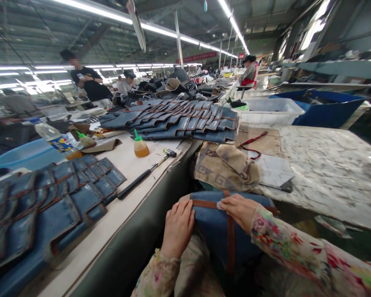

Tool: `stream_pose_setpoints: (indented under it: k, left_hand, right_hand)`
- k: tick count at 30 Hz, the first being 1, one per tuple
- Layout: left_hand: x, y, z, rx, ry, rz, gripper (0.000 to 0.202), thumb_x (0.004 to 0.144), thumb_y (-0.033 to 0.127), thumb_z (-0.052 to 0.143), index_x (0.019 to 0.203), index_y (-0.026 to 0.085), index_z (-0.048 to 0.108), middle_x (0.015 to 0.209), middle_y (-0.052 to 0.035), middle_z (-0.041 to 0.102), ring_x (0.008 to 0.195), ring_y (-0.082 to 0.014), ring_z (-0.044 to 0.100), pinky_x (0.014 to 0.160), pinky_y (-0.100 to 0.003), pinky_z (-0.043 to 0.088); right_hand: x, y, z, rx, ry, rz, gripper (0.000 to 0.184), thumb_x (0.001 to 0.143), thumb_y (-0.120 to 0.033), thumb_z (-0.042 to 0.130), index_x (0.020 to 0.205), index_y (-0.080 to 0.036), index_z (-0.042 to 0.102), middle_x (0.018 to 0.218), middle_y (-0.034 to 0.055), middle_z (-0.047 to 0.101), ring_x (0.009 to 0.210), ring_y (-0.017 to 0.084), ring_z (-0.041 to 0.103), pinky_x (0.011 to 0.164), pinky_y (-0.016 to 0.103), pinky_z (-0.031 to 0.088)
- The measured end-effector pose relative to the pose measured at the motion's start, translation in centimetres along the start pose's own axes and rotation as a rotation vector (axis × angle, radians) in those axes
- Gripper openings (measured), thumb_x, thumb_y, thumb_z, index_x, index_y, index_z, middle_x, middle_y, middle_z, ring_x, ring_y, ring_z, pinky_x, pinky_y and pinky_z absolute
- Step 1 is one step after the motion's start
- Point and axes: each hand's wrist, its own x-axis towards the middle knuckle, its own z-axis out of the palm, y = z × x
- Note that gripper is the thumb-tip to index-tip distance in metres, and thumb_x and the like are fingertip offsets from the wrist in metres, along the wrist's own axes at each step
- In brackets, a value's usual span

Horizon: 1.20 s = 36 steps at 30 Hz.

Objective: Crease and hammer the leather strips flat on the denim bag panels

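From where I stand, the left hand [178,222] drapes over a blue brown-banded panel [210,225] right of the tabletop [126,159], grip hidden; the right hand [239,209] pinches a pale scrap [219,205]. The panel looks light, pliable, best held by its edges.

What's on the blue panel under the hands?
Brown strips cross the blue panel. The left hand rests at its left edge, the right hand over the strips' crossing, a pale thing at its fingers. What both hands cover is hidden.
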Motion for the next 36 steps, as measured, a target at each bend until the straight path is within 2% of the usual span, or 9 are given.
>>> stream_pose_setpoints:
  k: [5, 8, 12, 14, 19, 23, 26, 31, 36]
  left_hand:
    - [0.1, 1.0, -0.3, -0.012, 0.007, 0.016, 0.03, 0.086, 0.024, 0.04, 0.113, 0.021, 0.052, 0.11, -0.0048, 0.055, 0.101, -0.0195, 0.046, 0.079, -0.034, 0.041]
    - [1.1, -0.2, -1.9, 0.016, -0.011, 0.047, 0.026, 0.086, 0.026, 0.04, 0.105, 0.022, 0.056, 0.108, -0.0044, 0.056, 0.1, -0.0194, 0.048, 0.079, -0.034, 0.041]
    - [3.5, -5.9, -5.5, 0.173, 0.068, -0.058, 0.03, 0.086, 0.029, 0.037, 0.104, 0.016, 0.056, 0.108, -0.009, 0.056, 0.101, -0.0219, 0.048, 0.089, -0.036, 0.036]
    - [4.8, -9.5, -6.8, 0.258, 0.058, -0.226, 0.036, 0.085, 0.03, 0.035, 0.112, 0.012, 0.049, 0.112, -0.0116, 0.053, 0.105, -0.0236, 0.046, 0.093, -0.036, 0.032]
    - [6.8, -14.2, -6.7, 0.274, -0.106, -0.452, 0.034, 0.082, 0.032, 0.036, 0.097, 0.009, 0.055, 0.098, -0.0158, 0.056, 0.095, -0.0281, 0.051, 0.082, -0.039, 0.038]
    - [7.5, -12.7, -6.2, 0.183, -0.138, -0.503, 0.037, 0.082, 0.04, 0.033, 0.086, 0.01, 0.055, 0.094, -0.0168, 0.056, 0.092, -0.0292, 0.052, 0.077, -0.039, 0.04]
    - [6.1, -10.4, -7.0, 0.047, -0.206, -0.507, 0.041, 0.084, 0.042, 0.025, 0.077, 0.014, 0.054, 0.074, -0.0086, 0.057, 0.072, -0.0209, 0.057, 0.064, -0.031, 0.044]
    - [-1.1, -6.5, -8.7, -0.699, -0.351, -0.732, 0.058, 0.069, 0.07, 0.031, 0.085, 0.018, 0.052, 0.053, 0.0061, 0.041, 0.036, -0.0078, 0.037, 0.033, -0.018, 0.028]
    - [-7.3, -3.7, -8.1, -0.774, -0.455, -0.91, 0.069, 0.051, 0.08, 0.041, 0.076, 0.017, 0.052, 0.047, 0.007, 0.038, 0.034, -0.0052, 0.03, 0.031, -0.015, 0.022]
  right_hand:
    - [-2.2, -0.3, 0.2, -0.17, 0.045, 0.059, 0.034, 0.077, -0.006, 0.041, 0.105, -0.017, 0.057, 0.1, 0.0074, 0.058, 0.082, 0.021, 0.05, 0.06, 0.03, 0.048]
    - [-2.5, -1.3, 1.3, -0.171, 0.133, 0.11, 0.039, 0.076, -0.002, 0.039, 0.108, -0.016, 0.056, 0.104, 0.0078, 0.057, 0.085, 0.021, 0.05, 0.065, 0.03, 0.049]
    - [-3.3, -2.4, 2.6, -0.047, 0.256, 0.16, 0.035, 0.081, -0.007, 0.038, 0.11, -0.016, 0.055, 0.105, 0.0075, 0.057, 0.09, 0.02, 0.05, 0.075, 0.032, 0.049]
    - [-4.2, -2.8, 2.8, 0.007, 0.313, 0.176, 0.034, 0.083, -0.011, 0.036, 0.111, -0.017, 0.055, 0.105, 0.0074, 0.057, 0.091, 0.019, 0.05, 0.078, 0.032, 0.049]
    - [-6.1, -3.6, 2.7, 0.031, 0.421, 0.168, 0.035, 0.083, -0.012, 0.035, 0.111, -0.016, 0.056, 0.103, 0.0089, 0.059, 0.092, 0.018, 0.053, 0.08, 0.031, 0.049]
    - [-6.4, -3.9, 2.4, 0.032, 0.42, 0.183, 0.035, 0.083, -0.011, 0.034, 0.109, -0.014, 0.057, 0.102, 0.0095, 0.06, 0.091, 0.018, 0.055, 0.08, 0.032, 0.05]
    - [-6.7, -3.9, 2.2, 0.043, 0.407, 0.193, 0.035, 0.083, -0.012, 0.035, 0.109, -0.015, 0.057, 0.103, 0.0092, 0.06, 0.092, 0.018, 0.055, 0.081, 0.031, 0.05]
    - [-7.4, -3.9, 2.4, 0.068, 0.416, 0.214, 0.036, 0.083, -0.012, 0.035, 0.111, -0.017, 0.056, 0.106, 0.0084, 0.059, 0.094, 0.018, 0.054, 0.083, 0.032, 0.049]
    - [-7.4, -3.9, 2.5, 0.093, 0.418, 0.225, 0.035, 0.084, -0.012, 0.034, 0.11, -0.014, 0.057, 0.105, 0.0098, 0.058, 0.096, 0.019, 0.052, 0.084, 0.034, 0.048]
